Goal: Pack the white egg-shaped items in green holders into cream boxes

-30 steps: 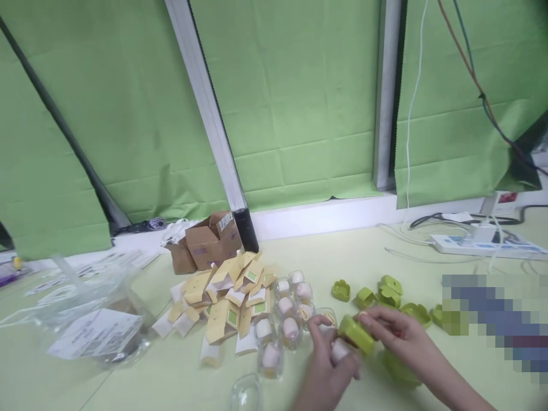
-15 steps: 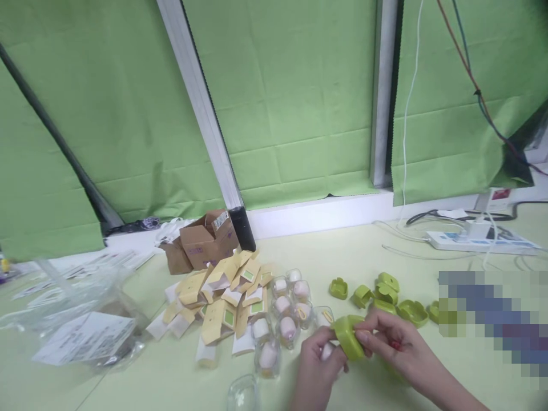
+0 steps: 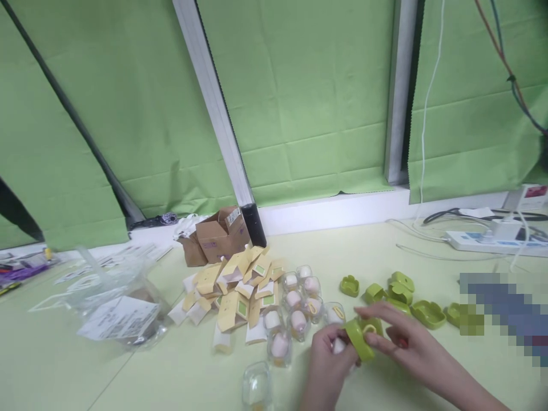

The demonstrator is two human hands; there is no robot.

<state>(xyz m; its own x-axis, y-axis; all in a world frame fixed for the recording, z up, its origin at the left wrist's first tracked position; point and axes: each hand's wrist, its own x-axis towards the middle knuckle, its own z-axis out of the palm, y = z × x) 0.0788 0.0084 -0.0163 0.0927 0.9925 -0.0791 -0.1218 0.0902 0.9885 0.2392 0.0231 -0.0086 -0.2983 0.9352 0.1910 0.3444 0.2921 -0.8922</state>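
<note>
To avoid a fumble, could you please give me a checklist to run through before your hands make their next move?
1. Grip of the right hand on the green piece: ok, pinched between thumb and fingers.
2. Hold of the left hand on the small white piece: ok, though fingers hide most of it.
3. The two pieces lined up: cannot tell, the hands cover where they meet.
4. Room around the hands: not ok, a filled clear case stands close behind the left hand.
5. Reach to the spare green pieces: ok, they lie on the table behind the right hand.
</note>
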